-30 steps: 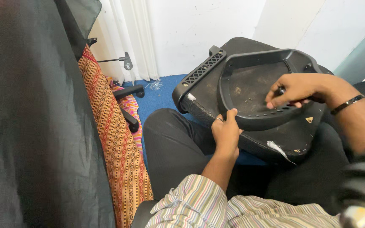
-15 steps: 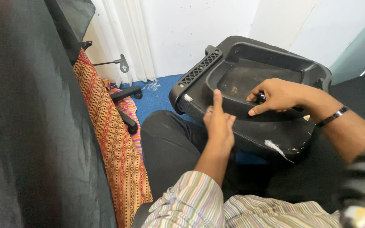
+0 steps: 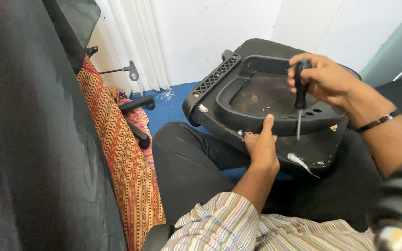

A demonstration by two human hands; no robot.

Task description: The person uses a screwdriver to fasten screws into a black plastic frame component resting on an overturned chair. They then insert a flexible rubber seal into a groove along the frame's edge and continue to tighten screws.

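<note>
White wall and blue carpet behind black chair seat base (image 3: 257,93), left hand (image 3: 261,146) gripping its near rim, right hand (image 3: 324,79) clenching upright screwdriver (image 3: 299,100) above it

White walls (image 3: 210,28) meeting at a corner, scuffed in places. White curtain (image 3: 131,42) hanging at left. Blue carpet floor (image 3: 170,109). Orange patterned cloth (image 3: 117,158) beside black mesh fabric (image 3: 29,139). Black chair base with casters (image 3: 138,104) near the curtain. Soft, even light.
</note>
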